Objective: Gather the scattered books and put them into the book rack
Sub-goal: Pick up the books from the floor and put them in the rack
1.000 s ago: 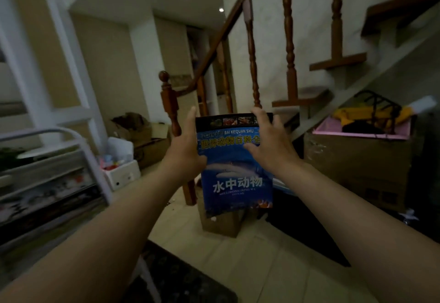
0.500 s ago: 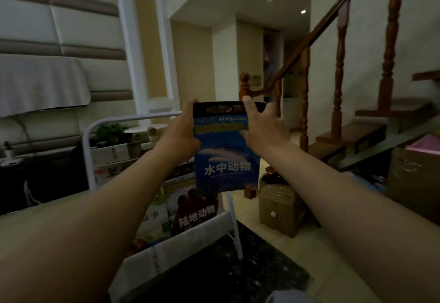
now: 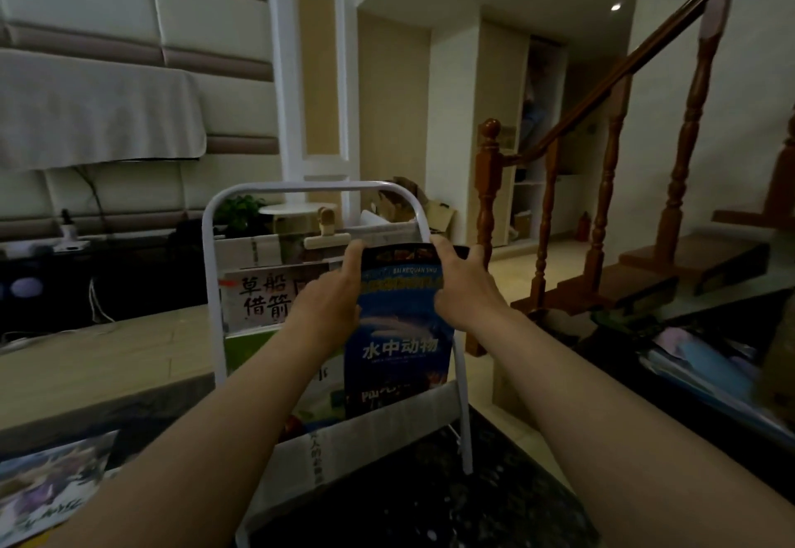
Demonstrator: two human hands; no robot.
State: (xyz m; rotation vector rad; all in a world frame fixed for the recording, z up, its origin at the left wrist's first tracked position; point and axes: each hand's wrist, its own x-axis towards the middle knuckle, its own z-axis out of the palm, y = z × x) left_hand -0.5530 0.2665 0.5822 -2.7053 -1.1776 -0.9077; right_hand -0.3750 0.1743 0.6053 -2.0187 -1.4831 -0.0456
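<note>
I hold a blue book [image 3: 398, 334] with white Chinese lettering upright between both hands. My left hand [image 3: 329, 304] grips its left edge and my right hand [image 3: 462, 285] grips its top right corner. The book's lower end sits inside the front pocket of the white-framed book rack [image 3: 423, 220]. Other books stand in the rack behind it, among them a white one with black characters [image 3: 258, 300]. Another book [image 3: 47, 487] lies flat at the lower left.
A wooden staircase with a newel post [image 3: 488, 186] rises on the right. A dark speckled surface [image 3: 430, 500] lies under the rack. A potted plant [image 3: 238, 207] and a cardboard box [image 3: 423, 207] stand behind the rack. Clutter [image 3: 697, 354] lies at the right.
My view has turned left from the staircase to the rack. Both hands carried the blue book lower, and its bottom edge now sits in the rack's front pocket.
</note>
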